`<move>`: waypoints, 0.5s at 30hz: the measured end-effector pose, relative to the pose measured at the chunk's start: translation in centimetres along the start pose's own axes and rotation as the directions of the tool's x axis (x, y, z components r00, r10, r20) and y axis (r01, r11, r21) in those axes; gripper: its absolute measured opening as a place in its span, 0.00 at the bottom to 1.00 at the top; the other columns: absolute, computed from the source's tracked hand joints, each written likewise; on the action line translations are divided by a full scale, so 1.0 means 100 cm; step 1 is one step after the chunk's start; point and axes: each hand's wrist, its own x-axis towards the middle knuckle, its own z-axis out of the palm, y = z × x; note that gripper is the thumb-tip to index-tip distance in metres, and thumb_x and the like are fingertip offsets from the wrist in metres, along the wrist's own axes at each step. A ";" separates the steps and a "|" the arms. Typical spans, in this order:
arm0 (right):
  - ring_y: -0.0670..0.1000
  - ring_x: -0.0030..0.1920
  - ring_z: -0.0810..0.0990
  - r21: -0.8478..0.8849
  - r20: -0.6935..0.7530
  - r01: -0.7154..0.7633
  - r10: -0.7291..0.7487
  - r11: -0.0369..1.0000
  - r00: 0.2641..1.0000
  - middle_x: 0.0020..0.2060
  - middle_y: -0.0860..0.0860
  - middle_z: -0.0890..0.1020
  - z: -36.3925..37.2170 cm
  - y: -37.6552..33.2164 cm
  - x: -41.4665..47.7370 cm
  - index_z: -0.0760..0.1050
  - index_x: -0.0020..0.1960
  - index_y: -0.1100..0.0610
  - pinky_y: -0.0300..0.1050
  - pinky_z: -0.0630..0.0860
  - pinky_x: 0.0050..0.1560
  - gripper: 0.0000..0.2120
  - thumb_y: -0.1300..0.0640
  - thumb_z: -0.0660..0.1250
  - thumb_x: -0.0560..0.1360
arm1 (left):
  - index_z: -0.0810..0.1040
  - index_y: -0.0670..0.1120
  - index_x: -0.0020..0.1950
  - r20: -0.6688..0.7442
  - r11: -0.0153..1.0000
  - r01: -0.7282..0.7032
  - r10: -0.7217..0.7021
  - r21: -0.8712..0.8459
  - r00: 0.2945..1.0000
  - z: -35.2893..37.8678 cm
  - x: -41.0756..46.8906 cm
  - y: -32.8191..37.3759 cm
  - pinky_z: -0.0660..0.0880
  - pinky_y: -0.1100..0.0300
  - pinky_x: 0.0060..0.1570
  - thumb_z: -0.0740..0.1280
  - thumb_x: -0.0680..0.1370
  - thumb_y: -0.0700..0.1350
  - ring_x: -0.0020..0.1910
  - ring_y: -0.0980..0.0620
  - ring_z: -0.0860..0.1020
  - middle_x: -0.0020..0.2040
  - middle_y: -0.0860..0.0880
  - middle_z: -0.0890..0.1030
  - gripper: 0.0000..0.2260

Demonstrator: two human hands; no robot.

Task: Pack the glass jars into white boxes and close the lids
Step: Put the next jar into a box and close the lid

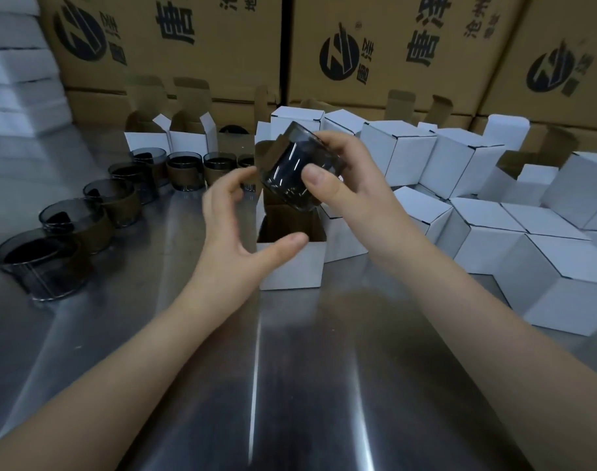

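Right hand [337, 178] gripped the tilted smoked-glass jar [295, 171] above the open white cardboard box [290, 263]; left hand [235, 226] hovered empty, fingers loosely spread. Lowering upright required next.

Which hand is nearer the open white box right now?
Left. The left hand sits beside the open white box, thumb at its front rim; the right hand holds a glass jar tilted above the opening.

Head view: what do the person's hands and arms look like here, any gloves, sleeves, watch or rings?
Both are bare. The left hand and right hand wear no gloves, and no rings show. The left forearm and right forearm carry no sleeve, watch or bracelet as far as the frame edge. The right thumbnail is short and plain.
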 end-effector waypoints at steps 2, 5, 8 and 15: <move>0.32 0.53 0.76 -0.039 0.049 0.001 0.001 0.999 0.999 0.55 0.42 0.75 -0.001 -0.001 0.003 0.67 0.64 0.50 0.29 0.73 0.51 0.20 0.48 0.65 0.74 | 0.60 0.65 0.70 0.169 0.993 0.102 -0.091 -0.061 0.981 -0.005 0.005 -0.009 0.61 0.50 0.74 0.72 0.65 0.62 0.74 0.58 0.61 0.74 0.56 0.62 0.36; 0.37 0.56 0.77 -0.096 0.106 -0.013 0.023 0.995 0.994 0.58 0.43 0.74 -0.006 -0.004 0.007 0.66 0.63 0.47 0.37 0.77 0.57 0.20 0.47 0.66 0.74 | 0.62 0.59 0.71 0.273 0.987 0.113 -0.079 -0.111 0.959 -0.003 0.007 -0.018 0.70 0.58 0.67 0.75 0.67 0.56 0.69 0.59 0.69 0.70 0.57 0.70 0.36; 0.45 0.58 0.79 -0.164 0.151 -0.030 0.055 0.986 0.987 0.61 0.46 0.75 -0.016 -0.008 0.010 0.67 0.62 0.46 0.47 0.79 0.60 0.21 0.50 0.71 0.73 | 0.63 0.58 0.71 0.213 0.991 0.098 -0.076 -0.094 0.974 -0.001 0.008 -0.022 0.73 0.55 0.65 0.77 0.67 0.51 0.66 0.57 0.73 0.66 0.58 0.73 0.37; 0.45 0.49 0.79 -0.537 0.165 0.037 0.062 0.843 0.984 0.49 0.43 0.75 -0.016 -0.026 0.012 0.66 0.58 0.49 0.43 0.80 0.46 0.26 0.54 0.77 0.66 | 0.63 0.65 0.63 0.113 0.997 0.077 -0.075 -0.014 0.991 0.002 0.005 -0.020 0.72 0.48 0.66 0.78 0.62 0.58 0.63 0.58 0.75 0.64 0.59 0.74 0.35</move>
